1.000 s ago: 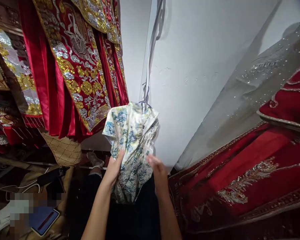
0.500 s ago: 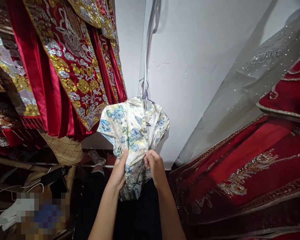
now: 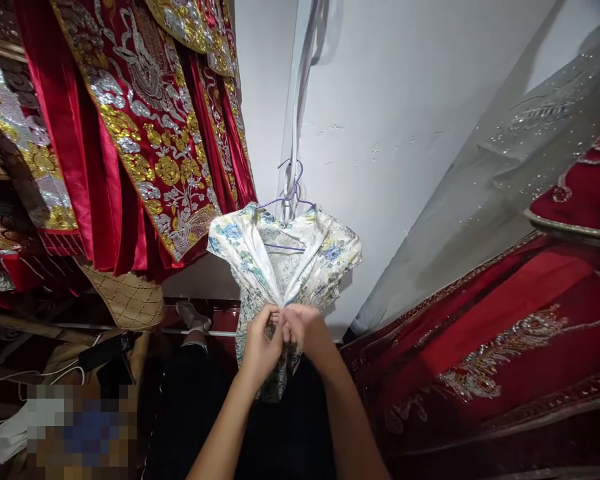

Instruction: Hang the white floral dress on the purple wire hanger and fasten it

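A small cream dress with blue and yellow flowers (image 3: 320,250) hangs on a purple wire hanger (image 3: 291,193) against the white wall. Its back is open, showing the plain lining. My left hand (image 3: 261,343) and my right hand (image 3: 305,330) meet at the middle of the dress, just below the open part. Both pinch the two fabric edges together, fingertips touching. The lower part of the dress hangs behind my hands and forearms.
Red velvet garments with gold and silver embroidery (image 3: 145,120) hang at the upper left. More red embroidered fabric (image 3: 480,347) and a grey sequinned cloth (image 3: 505,173) fill the right side. A woven tan bag (image 3: 127,300), a white cable (image 3: 10,383) and clutter lie at the lower left.
The dress has turned so its open back faces me, and the hanger shows. My hands moved from the sides of the fabric to the middle and closed together on the edges.
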Demonstrator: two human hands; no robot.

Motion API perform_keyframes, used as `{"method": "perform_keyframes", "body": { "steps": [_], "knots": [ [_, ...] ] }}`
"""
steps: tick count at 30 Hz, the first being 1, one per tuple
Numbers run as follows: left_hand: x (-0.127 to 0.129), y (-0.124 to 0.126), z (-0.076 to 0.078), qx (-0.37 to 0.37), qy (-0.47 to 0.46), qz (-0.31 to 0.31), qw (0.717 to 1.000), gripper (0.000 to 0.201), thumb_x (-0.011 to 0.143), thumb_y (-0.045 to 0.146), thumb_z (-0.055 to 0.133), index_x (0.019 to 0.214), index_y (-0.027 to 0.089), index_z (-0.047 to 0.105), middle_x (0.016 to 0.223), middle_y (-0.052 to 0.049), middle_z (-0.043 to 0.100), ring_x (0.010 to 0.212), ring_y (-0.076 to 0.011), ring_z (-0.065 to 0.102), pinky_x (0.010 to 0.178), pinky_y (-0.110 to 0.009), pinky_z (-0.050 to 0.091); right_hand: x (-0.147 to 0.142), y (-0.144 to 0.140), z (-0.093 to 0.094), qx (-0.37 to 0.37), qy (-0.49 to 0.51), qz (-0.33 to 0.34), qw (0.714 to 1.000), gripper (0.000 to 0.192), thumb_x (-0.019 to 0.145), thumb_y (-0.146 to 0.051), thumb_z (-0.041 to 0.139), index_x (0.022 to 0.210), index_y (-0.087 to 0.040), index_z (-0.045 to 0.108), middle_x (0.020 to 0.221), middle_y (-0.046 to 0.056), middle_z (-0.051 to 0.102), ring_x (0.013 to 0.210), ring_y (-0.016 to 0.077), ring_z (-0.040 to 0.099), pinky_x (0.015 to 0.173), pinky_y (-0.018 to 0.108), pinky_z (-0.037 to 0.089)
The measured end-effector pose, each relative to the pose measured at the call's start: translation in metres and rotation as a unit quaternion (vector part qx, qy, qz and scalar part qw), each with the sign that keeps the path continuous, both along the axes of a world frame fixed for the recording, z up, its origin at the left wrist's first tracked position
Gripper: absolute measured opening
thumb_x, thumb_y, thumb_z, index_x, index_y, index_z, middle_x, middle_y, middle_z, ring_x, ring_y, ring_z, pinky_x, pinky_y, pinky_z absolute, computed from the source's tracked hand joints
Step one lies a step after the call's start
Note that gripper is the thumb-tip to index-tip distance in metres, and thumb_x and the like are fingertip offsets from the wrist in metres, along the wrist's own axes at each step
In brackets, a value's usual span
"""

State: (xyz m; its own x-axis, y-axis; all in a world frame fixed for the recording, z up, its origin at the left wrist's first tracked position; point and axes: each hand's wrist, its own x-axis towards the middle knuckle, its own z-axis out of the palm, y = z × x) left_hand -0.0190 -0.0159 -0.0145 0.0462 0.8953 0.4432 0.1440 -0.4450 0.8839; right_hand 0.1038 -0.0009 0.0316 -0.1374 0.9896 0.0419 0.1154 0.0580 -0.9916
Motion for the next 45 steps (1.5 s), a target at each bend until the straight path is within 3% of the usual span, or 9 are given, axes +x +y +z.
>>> {"method": "perform_keyframes", "body": {
  "steps": [7, 10, 15, 19, 25, 29, 33, 40, 45],
  "knots": [
    [-0.005, 0.026, -0.012, 0.042, 0.252, -0.005, 0.967, 0.012, 0.088, 0.012, 0.045, 0.083, 0.021, 0.050, 0.082, -0.003, 0.055, 0.076, -0.0194, 0.054, 0.067, -0.028, 0.039, 0.028, 0.111, 0.100, 0.037, 0.155, -0.084, 0.984, 0.012, 0.074, -0.022, 0.065, 0.065, -0.016, 0.060, 0.051, -0.003, 0.055, 0.037, 0.0031, 0.036, 0.034, 0.016, 0.020],
    [-0.020, 0.041, -0.004, 0.028, 0.327, -0.013, 0.945, 0.014, 0.088, 0.013, 0.045, 0.086, 0.022, 0.055, 0.082, -0.005, 0.057, 0.073, -0.0215, 0.056, 0.064, -0.029, 0.038, 0.017, 0.129, 0.121, 0.086, 0.176, -0.087, 0.977, 0.017, 0.079, -0.024, 0.061, 0.065, -0.016, 0.058, 0.050, -0.003, 0.054, 0.035, 0.0022, 0.034, 0.034, 0.016, 0.018],
    [-0.037, 0.078, 0.073, 0.113, 0.203, 0.001, 0.973, 0.040, 0.097, 0.028, 0.046, 0.137, 0.022, 0.047, 0.100, -0.008, 0.065, 0.079, -0.0218, 0.061, 0.072, -0.031, 0.044, -0.004, 0.107, 0.107, 0.168, 0.096, -0.048, 0.980, 0.021, 0.084, -0.030, 0.058, 0.068, -0.017, 0.060, 0.050, -0.002, 0.056, 0.037, 0.0046, 0.039, 0.038, 0.018, 0.025],
    [-0.034, 0.106, 0.141, 0.247, 0.195, 0.054, 0.948, 0.030, 0.098, 0.024, 0.045, 0.125, 0.020, 0.057, 0.105, -0.009, 0.066, 0.092, -0.0214, 0.060, 0.084, -0.033, 0.045, -0.016, 0.099, 0.098, 0.230, 0.074, -0.032, 0.970, 0.021, 0.086, -0.027, 0.055, 0.068, -0.017, 0.061, 0.050, -0.002, 0.056, 0.042, 0.0078, 0.044, 0.045, 0.021, 0.032],
    [-0.043, 0.122, 0.169, 0.298, 0.185, 0.121, 0.929, 0.014, 0.098, 0.025, 0.051, 0.094, 0.018, 0.063, 0.092, -0.006, 0.066, 0.085, -0.0178, 0.058, 0.082, -0.031, 0.044, -0.011, 0.115, 0.063, 0.223, -0.003, -0.074, 0.972, 0.024, 0.084, -0.033, 0.057, 0.066, -0.018, 0.062, 0.052, -0.002, 0.054, 0.051, 0.0117, 0.048, 0.052, 0.024, 0.035],
    [-0.090, 0.151, 0.166, 0.249, -0.079, 0.257, 0.930, 0.016, 0.097, 0.026, 0.051, 0.086, 0.017, 0.060, 0.086, -0.004, 0.062, 0.083, -0.0146, 0.057, 0.081, -0.027, 0.045, -0.007, 0.107, 0.015, 0.156, -0.032, -0.051, 0.986, 0.026, 0.080, -0.032, 0.057, 0.059, -0.019, 0.060, 0.048, -0.003, 0.052, 0.047, 0.0121, 0.045, 0.049, 0.025, 0.031],
    [-0.120, 0.175, 0.124, -0.063, -0.270, 0.235, 0.932, 0.025, 0.095, 0.023, 0.047, 0.070, 0.019, 0.044, 0.062, 0.002, 0.049, 0.062, -0.0110, 0.051, 0.069, -0.024, 0.047, -0.008, 0.086, -0.008, 0.139, 0.004, -0.040, 0.990, 0.028, 0.081, -0.038, 0.058, 0.059, -0.020, 0.060, 0.047, -0.002, 0.052, 0.047, 0.0138, 0.047, 0.049, 0.026, 0.034],
    [-0.078, 0.123, 0.020, -0.212, -0.147, 0.056, 0.965, 0.016, 0.073, 0.021, 0.066, 0.064, 0.017, 0.054, 0.053, 0.001, 0.054, 0.059, -0.0162, 0.056, 0.065, -0.031, 0.050, 0.009, 0.035, -0.038, 0.076, 0.083, -0.078, 0.991, 0.033, 0.087, -0.047, 0.056, 0.065, -0.023, 0.061, 0.049, 0.000, 0.050, 0.045, 0.0154, 0.041, 0.045, 0.032, 0.033],
    [-0.058, 0.100, 0.048, -0.109, -0.026, -0.078, 0.991, 0.024, 0.079, 0.039, 0.068, 0.072, 0.016, 0.062, 0.071, -0.001, 0.062, 0.072, -0.0168, 0.057, 0.073, -0.028, 0.050, 0.035, 0.012, -0.052, 0.059, 0.029, -0.110, 0.992, 0.038, 0.083, -0.051, 0.061, 0.056, -0.025, 0.056, 0.045, 0.000, 0.046, 0.044, 0.0168, 0.039, 0.045, 0.034, 0.033]
  ]
}}
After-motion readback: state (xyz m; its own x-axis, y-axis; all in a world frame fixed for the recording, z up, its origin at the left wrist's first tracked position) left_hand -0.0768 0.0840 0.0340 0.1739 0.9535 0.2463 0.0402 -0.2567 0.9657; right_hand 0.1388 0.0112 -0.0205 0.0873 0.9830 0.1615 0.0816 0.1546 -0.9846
